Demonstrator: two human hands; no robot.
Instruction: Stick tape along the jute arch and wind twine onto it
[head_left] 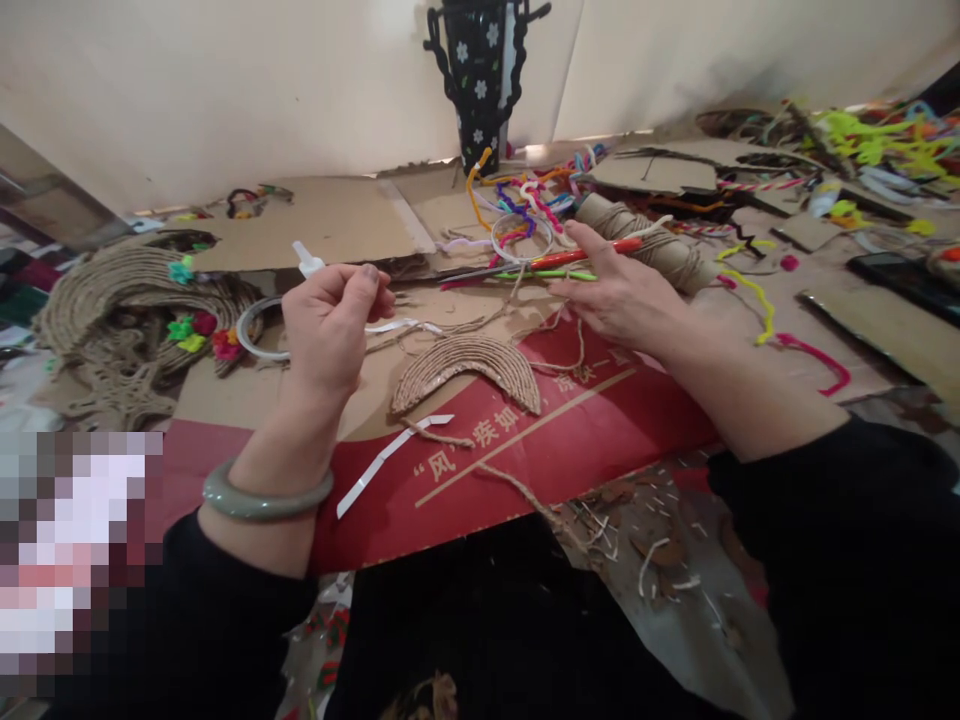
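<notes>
My left hand (330, 320) is closed in a pinch above the left side of the cardboard; whatever its fingers hold is hidden. My right hand (619, 295) has its fingers around a pair of scissors (551, 260) with orange-red handles, blades pointing left. A lime green pipe cleaner (517, 275) runs just beneath them. Between my hands, a curved arch of coiled twine (465, 362) lies on red-and-brown cardboard (375, 535). Loose twine (517, 488) trails from it toward the front edge. A folded white strip (390, 465) lies left of the arch.
A twine spool (649, 245) and colourful pipe cleaners (525, 200) lie behind my right hand. A tape roll (259, 335) and coiled twine pieces (127, 300) are at left. A black flowered container (478, 90) stands at the back; a phone (904, 285) lies at right.
</notes>
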